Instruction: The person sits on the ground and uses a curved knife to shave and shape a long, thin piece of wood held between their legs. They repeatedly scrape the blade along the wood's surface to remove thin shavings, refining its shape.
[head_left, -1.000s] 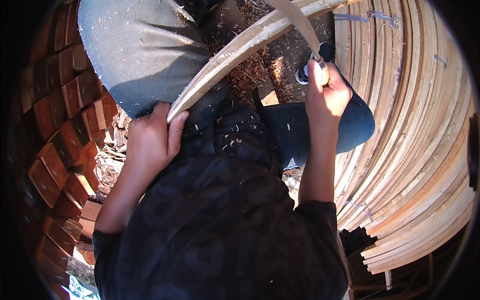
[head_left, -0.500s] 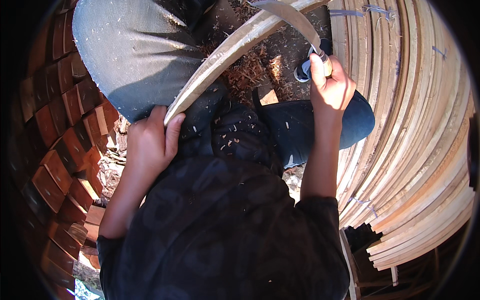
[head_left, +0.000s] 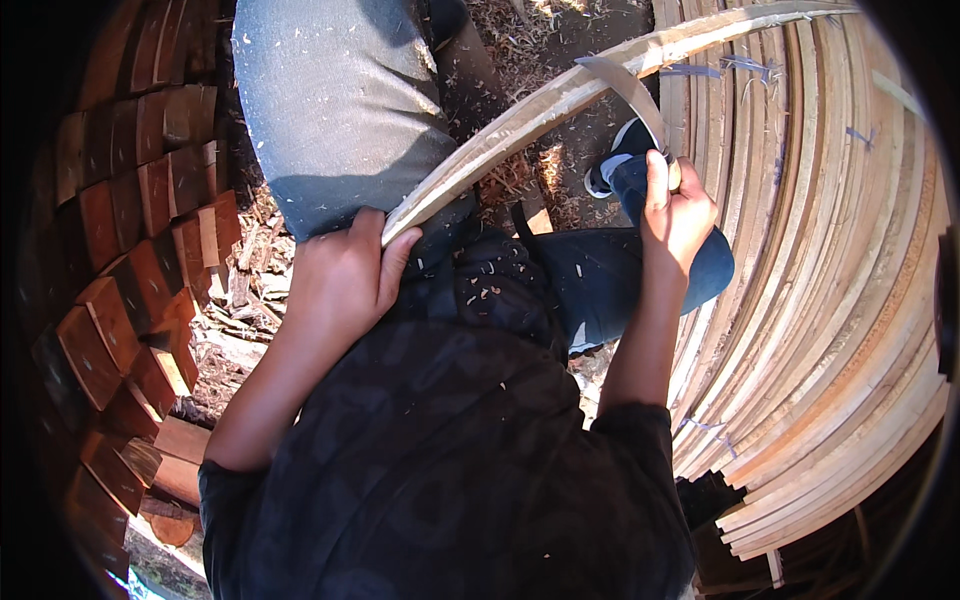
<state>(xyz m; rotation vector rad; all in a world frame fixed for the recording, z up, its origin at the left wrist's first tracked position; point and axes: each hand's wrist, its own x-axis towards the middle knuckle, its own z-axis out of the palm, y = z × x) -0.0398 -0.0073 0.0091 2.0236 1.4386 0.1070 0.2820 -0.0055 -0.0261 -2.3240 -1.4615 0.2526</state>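
My left hand [head_left: 345, 262] is closed round the near end of a long pale wooden strip [head_left: 520, 125], beside my left thigh. From there the strip slants up and away to the far right, over the stacked wood. In my right hand [head_left: 675, 208] is the handle of a curved knife [head_left: 630, 92], a sickle-like blade. Its tip lies against or just over the strip's near edge; whether it bites into the wood I cannot tell. Most of the handle is hidden by my fingers.
A large stack of long, thin wooden strips [head_left: 800, 250] fills the right side, tied with bluish bands. To the left rise piled reddish-brown wood blocks [head_left: 100, 325]. Wood shavings [head_left: 550, 170] litter the dark ground between my legs and cling to my trousers [head_left: 340, 90].
The strip has swung so that its far end reaches further right, and my left hand has shifted right in view. The knife is lower, with its tip nearer the strip's near edge.
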